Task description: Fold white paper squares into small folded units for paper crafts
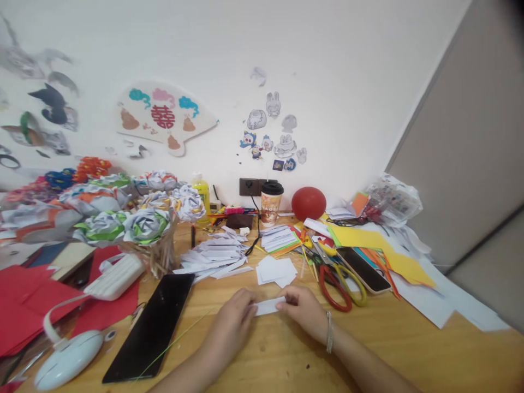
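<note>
A small folded strip of white paper [268, 307] is stretched between my two hands, just above the wooden table. My left hand [235, 316] pinches its left end with the fingers closed. At the other end, my right hand [302, 308] grips the strip between thumb and fingers; a bracelet circles that wrist. Right behind the strip lie a few white paper squares [276, 271]. Farther left is a heap of folded white paper strips [216, 252]. Red-handled scissors [334, 289] rest to the right of my right hand.
A black tablet [151, 327] and a white mouse-shaped device [69, 360] lie at left. Paper flowers [147, 225] stand behind them. A lidded paper cup [271, 207], a red balloon [308, 203], a phone [363, 269] and yellow paper [368, 240] occupy the back and right.
</note>
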Demonstrator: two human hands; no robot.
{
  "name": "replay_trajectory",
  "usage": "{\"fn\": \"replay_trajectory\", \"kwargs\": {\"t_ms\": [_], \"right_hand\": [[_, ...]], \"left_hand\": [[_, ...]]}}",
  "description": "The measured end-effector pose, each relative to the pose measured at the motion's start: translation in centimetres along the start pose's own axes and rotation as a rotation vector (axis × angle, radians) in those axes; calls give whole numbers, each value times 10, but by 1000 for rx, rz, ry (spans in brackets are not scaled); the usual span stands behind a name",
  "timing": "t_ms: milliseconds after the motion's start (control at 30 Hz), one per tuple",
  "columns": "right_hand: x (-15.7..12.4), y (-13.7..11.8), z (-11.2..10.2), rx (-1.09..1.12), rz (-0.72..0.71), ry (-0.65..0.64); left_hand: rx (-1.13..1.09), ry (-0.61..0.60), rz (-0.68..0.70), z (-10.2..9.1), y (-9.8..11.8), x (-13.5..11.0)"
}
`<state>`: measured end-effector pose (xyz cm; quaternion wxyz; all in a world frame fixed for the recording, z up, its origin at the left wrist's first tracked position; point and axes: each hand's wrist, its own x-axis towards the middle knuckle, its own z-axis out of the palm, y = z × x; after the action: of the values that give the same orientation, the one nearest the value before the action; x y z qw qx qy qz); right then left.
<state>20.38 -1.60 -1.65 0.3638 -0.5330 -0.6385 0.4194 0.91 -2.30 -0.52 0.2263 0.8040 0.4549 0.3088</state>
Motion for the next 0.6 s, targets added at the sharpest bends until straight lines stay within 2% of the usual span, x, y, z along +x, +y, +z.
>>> {"fn": "replay_trajectory", "kwargs": {"t_ms": [133,267,467,600], "right_hand": [[-2,-1,1,-11,26,0],[-4,-3,1,-41,7,-60],[-7,-8,2,-104,-64,-112],[-10,-13,4,-133,-79,-97]], "left_hand": [[-30,-136,-114,-5,7,1],[17,-281,-139,-11,12,4],[-73,-417,-110,-12,16,3],[-147,-430,-156,-7,14,0]]}}
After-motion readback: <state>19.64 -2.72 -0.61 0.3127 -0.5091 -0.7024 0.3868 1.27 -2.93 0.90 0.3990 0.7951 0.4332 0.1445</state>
